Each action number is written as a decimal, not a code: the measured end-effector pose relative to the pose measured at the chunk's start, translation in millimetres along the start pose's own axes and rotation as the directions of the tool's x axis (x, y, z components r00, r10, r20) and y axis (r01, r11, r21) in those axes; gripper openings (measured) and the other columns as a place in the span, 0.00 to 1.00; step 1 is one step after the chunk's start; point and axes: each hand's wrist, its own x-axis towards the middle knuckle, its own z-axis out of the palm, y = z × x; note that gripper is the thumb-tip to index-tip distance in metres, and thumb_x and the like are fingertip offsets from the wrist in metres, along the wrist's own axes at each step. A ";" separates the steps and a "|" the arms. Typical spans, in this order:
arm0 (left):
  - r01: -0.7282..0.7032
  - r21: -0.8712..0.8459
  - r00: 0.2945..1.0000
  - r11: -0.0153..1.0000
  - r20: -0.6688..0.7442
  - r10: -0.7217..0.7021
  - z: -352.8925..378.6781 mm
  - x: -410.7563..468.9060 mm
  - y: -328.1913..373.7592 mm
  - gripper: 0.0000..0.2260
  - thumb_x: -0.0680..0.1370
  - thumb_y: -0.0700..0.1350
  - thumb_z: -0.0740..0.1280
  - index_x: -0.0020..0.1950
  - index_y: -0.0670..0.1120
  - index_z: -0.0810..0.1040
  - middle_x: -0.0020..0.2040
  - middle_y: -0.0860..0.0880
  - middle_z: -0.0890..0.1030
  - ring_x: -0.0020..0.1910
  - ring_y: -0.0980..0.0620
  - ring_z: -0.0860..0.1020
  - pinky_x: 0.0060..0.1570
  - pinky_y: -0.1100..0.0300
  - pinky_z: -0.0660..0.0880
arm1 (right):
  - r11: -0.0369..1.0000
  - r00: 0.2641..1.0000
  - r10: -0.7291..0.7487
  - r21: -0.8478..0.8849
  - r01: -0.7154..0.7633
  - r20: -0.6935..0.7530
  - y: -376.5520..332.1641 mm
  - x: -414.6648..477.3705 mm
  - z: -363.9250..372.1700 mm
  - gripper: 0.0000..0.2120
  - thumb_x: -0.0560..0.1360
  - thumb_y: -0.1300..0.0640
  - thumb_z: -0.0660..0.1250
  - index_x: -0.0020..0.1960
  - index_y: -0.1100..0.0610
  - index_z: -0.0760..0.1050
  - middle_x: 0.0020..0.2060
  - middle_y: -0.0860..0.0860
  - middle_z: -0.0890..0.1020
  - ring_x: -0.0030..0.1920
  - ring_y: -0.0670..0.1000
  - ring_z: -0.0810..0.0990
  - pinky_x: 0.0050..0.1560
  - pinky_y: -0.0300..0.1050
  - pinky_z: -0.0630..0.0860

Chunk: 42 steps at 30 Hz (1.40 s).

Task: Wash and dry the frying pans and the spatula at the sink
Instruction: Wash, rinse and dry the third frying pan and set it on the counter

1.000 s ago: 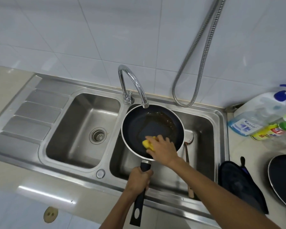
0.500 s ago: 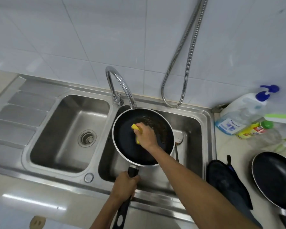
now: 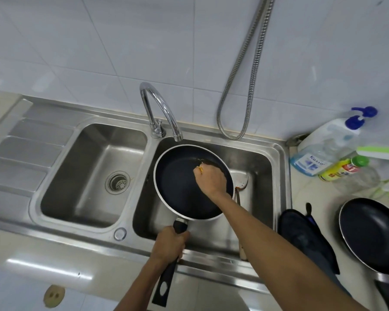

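Observation:
A black frying pan [image 3: 177, 182] with a silver rim is held over the right sink basin [image 3: 263, 167]. My left hand [image 3: 169, 245] grips its black handle near the front edge of the sink. My right hand [image 3: 211, 178] presses a yellow sponge [image 3: 199, 169], mostly hidden under the fingers, against brown residue at the pan's far right inside. A metal spatula [image 3: 241, 182] with a wooden handle lies in the right basin, partly behind my right arm. A second black frying pan [image 3: 373, 234] rests on the counter at the right.
The chrome faucet [image 3: 160, 108] arches over the pan's far edge. The left basin [image 3: 85, 176] holds only its drain. A dark cloth [image 3: 301, 234] lies between sink and second pan. Soap bottles [image 3: 330, 142] stand at the back right. A metal hose [image 3: 245, 86] hangs on the tiled wall.
My right hand has carried the sponge from the pan's near edge up across its middle to the far right side. My left hand keeps its grip on the handle.

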 end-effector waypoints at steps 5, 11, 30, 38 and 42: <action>0.014 0.021 1.000 1.000 -0.028 -0.013 3.0 -2.2 -3.9 0.12 0.76 0.43 0.70 0.35 0.40 0.76 0.27 0.46 0.75 0.21 0.50 0.75 0.24 0.60 0.73 | 0.979 0.998 0.047 -0.198 -0.055 -0.042 28.9 5.7 -8.4 0.18 0.78 0.49 0.56 0.44 0.56 0.82 0.42 0.58 0.85 0.45 0.62 0.82 0.45 0.51 0.75; 0.038 0.102 0.998 0.994 -0.059 -0.032 0.7 -1.5 -6.9 0.09 0.76 0.42 0.68 0.37 0.39 0.78 0.30 0.45 0.78 0.20 0.52 0.77 0.23 0.62 0.72 | 0.968 0.992 0.107 -0.223 -0.118 -0.060 56.3 -0.2 -12.0 0.22 0.81 0.49 0.54 0.41 0.60 0.81 0.38 0.57 0.83 0.42 0.58 0.82 0.43 0.49 0.76; 0.066 -0.081 0.998 0.995 -0.006 -0.067 0.8 -3.6 -8.2 0.15 0.77 0.40 0.69 0.31 0.43 0.74 0.23 0.48 0.73 0.20 0.52 0.71 0.26 0.60 0.69 | 0.925 0.986 -0.135 -0.368 0.092 -0.094 76.5 -16.9 -28.8 0.20 0.78 0.39 0.66 0.63 0.50 0.74 0.58 0.57 0.76 0.55 0.60 0.77 0.51 0.54 0.77; 0.078 -0.137 0.997 0.987 0.008 -0.078 8.0 -2.8 -11.8 0.19 0.77 0.39 0.70 0.27 0.46 0.71 0.23 0.47 0.71 0.20 0.51 0.68 0.29 0.58 0.66 | 0.885 0.791 0.311 -0.143 -0.443 -0.526 180.3 -31.9 -105.8 0.21 0.80 0.47 0.65 0.67 0.59 0.71 0.64 0.67 0.73 0.58 0.69 0.73 0.55 0.61 0.74; 0.083 -0.151 0.996 0.985 0.006 -0.083 13.1 -2.0 -14.7 0.23 0.77 0.38 0.70 0.23 0.48 0.70 0.23 0.45 0.69 0.20 0.50 0.67 0.29 0.58 0.65 | 0.812 0.807 0.459 -0.193 -0.550 -0.372 203.8 -38.7 -91.1 0.30 0.81 0.42 0.58 0.79 0.54 0.60 0.78 0.67 0.57 0.73 0.72 0.60 0.68 0.71 0.61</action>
